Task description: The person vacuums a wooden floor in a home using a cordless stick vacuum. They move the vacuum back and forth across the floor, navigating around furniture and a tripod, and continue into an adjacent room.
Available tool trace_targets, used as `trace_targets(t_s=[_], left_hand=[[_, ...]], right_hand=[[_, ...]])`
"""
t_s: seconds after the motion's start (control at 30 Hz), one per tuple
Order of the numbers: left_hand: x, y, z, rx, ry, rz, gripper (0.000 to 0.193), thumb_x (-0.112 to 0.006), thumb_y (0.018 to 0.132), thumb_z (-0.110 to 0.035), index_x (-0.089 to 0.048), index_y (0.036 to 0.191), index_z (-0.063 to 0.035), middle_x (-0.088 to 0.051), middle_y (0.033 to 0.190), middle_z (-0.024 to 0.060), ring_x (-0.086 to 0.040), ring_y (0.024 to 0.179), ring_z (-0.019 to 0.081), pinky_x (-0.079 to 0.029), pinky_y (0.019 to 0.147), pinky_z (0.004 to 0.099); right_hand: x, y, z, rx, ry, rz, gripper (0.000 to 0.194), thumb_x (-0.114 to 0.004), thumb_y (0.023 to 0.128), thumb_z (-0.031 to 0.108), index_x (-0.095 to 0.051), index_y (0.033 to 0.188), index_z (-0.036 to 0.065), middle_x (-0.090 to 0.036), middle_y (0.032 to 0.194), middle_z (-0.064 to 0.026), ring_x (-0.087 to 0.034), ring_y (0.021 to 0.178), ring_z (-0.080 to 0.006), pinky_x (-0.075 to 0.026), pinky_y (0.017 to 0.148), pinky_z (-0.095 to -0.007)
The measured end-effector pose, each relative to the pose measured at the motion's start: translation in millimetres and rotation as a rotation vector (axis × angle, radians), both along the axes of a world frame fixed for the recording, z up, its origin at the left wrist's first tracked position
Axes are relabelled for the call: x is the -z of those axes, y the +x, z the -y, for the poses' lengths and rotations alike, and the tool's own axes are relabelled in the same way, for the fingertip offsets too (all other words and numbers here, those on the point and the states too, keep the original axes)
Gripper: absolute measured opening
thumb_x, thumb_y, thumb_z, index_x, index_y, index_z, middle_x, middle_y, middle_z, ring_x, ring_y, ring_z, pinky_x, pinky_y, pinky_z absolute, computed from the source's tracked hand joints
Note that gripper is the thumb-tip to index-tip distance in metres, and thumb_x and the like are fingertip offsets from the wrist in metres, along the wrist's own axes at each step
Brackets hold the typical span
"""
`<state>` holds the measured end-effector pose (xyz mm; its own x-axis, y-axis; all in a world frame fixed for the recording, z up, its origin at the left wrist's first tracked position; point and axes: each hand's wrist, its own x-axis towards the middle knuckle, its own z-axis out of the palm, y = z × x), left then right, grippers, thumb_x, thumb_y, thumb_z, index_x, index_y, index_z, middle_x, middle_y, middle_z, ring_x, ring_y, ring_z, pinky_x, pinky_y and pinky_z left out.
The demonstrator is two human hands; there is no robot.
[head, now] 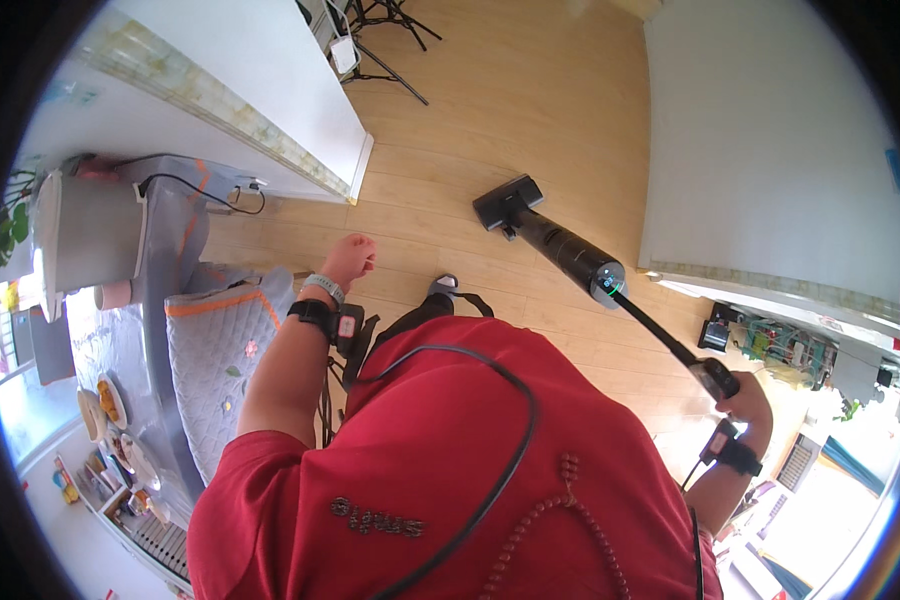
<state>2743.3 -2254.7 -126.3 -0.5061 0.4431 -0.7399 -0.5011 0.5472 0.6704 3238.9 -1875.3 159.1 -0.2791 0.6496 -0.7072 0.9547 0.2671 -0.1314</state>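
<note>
My right hand (750,405) grips the handle of a black cordless floor cleaner (570,255) at the right. Its thin stick slopes up and left to a thick body with a lit round display, and the wide floor head (508,201) lies flat on the wooden floor, ahead of my feet. My left hand (350,259) hangs over the floor at the left, fingers curled in, with nothing visible in it. A pale watch band and a black strap with a small device are on that wrist. Another strapped device sits on my right wrist.
White walls (772,150) with marbled skirting stand on both sides. Black metal stand legs (390,71) are at the top. At left are a quilted chair cover (221,360) and a covered table (172,360) with dishes. Power cables (787,349) lie by the right wall.
</note>
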Motion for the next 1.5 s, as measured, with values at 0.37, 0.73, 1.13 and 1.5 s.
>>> trace_targets(t_s=[0.37,0.73,1.13,1.5], left_hand=[[-7.0,90.2,57.3,-0.150,-0.045,0.023,0.007,-0.053,0.081,-0.019,-0.051,0.081,-0.0124,-0.051,0.067,-0.0016,-0.051,0.054,0.0091,-0.038,0.047,0.0219],[-31.2,190.2,109.5,-0.288,-0.090,-0.014,0.012,-0.054,0.080,-0.019,-0.052,0.088,-0.0101,-0.054,0.072,-0.0003,-0.053,0.058,0.0101,-0.039,0.049,0.0219],[-10.0,241.5,131.2,-0.382,-0.147,0.076,0.016,-0.053,0.081,-0.022,-0.053,0.091,-0.0094,-0.054,0.074,0.0015,-0.053,0.060,0.0118,-0.041,0.052,0.0244],[-33.2,183.2,133.9,-0.435,-0.102,-0.011,0.015,-0.053,0.081,-0.020,-0.052,0.091,-0.0090,-0.054,0.073,-0.0003,-0.053,0.060,0.0097,-0.041,0.051,0.0221]], right_hand=[[104.2,-70.7,36.8,-0.340,-0.069,-0.266,0.029,-0.063,0.055,0.010,-0.057,0.081,-0.003,-0.056,0.064,-0.0164,-0.058,0.063,-0.0278,-0.045,0.060,-0.0362],[156.1,-50.5,125.5,-0.336,-0.313,-0.453,0.025,-0.059,0.058,0.011,-0.051,0.078,-0.002,-0.052,0.060,-0.0163,-0.053,0.057,-0.0286,-0.043,0.056,-0.0351],[63.6,-30.4,13.2,-0.587,-0.063,-0.237,0.030,-0.064,0.048,0.008,-0.055,0.074,-0.002,-0.054,0.063,-0.0181,-0.052,0.059,-0.0285,-0.042,0.058,-0.0340],[79.0,-152.2,23.9,-0.718,-0.024,-0.200,0.028,-0.061,0.053,0.006,-0.056,0.080,-0.001,-0.056,0.064,-0.0188,-0.055,0.060,-0.0313,-0.042,0.057,-0.0364]])
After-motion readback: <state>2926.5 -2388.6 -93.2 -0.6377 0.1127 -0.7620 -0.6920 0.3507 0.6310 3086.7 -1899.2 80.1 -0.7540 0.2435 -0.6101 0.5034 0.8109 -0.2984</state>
